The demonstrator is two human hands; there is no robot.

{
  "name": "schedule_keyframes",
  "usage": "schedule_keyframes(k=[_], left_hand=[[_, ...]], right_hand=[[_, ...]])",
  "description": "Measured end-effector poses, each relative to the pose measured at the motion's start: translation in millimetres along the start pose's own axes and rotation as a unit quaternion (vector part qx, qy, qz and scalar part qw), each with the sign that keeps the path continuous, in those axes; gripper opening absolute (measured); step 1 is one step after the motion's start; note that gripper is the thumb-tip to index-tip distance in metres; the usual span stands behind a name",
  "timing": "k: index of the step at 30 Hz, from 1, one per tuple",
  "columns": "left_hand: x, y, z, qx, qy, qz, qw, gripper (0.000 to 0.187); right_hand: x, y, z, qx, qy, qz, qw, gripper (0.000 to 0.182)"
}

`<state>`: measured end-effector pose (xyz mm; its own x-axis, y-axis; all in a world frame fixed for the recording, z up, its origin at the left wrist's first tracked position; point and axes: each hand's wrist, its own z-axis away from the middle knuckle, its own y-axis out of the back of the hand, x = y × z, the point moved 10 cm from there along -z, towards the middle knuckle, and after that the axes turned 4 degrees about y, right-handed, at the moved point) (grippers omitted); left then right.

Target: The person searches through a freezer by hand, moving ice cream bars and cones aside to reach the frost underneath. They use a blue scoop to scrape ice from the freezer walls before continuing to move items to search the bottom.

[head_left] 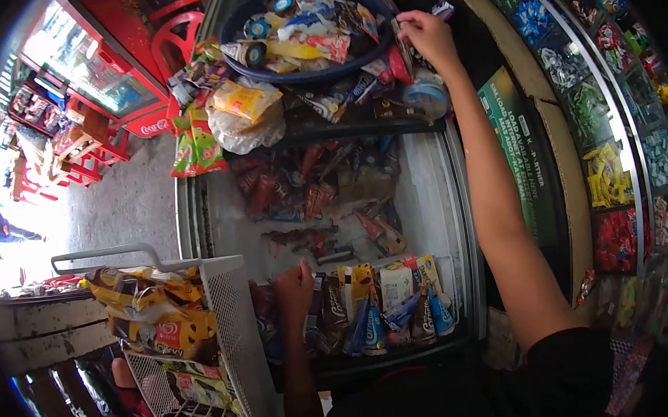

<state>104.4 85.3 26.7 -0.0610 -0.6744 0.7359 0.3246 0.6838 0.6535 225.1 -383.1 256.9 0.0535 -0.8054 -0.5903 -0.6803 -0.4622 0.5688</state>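
Observation:
An open chest freezer (334,208) lies in front of me. Inside it, my left hand (294,289) is closed beside a row of wrapped ice cream cones (373,324); what its fingers hold, if anything, is hidden. My right hand (424,36) reaches far forward to the right rim of a dark blue basin (295,78). Its fingers are pinched at a thin edge among the packets there, and I cannot make out what they grip. Wrapped ice creams (321,26) fill the basin. More packets (319,198) lie deeper in the freezer.
A white wire basket (230,329) with yellow ice cream packs (177,333) stands at the left. A plastic bag (244,122) and green-pink packets (194,144) sit beside the basin. Candy shelves (611,176) line the right. A red Coca-Cola cooler (145,128) is behind.

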Motion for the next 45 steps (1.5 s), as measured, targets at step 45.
schedule_keyframes(k=[45], left_hand=[[-16, 15, 3, -0.076, 0.064, 0.153, 0.983, 0.022]], right_hand=[[215, -44, 61, 0.328, -0.550, -0.527, 0.559, 0.027]])
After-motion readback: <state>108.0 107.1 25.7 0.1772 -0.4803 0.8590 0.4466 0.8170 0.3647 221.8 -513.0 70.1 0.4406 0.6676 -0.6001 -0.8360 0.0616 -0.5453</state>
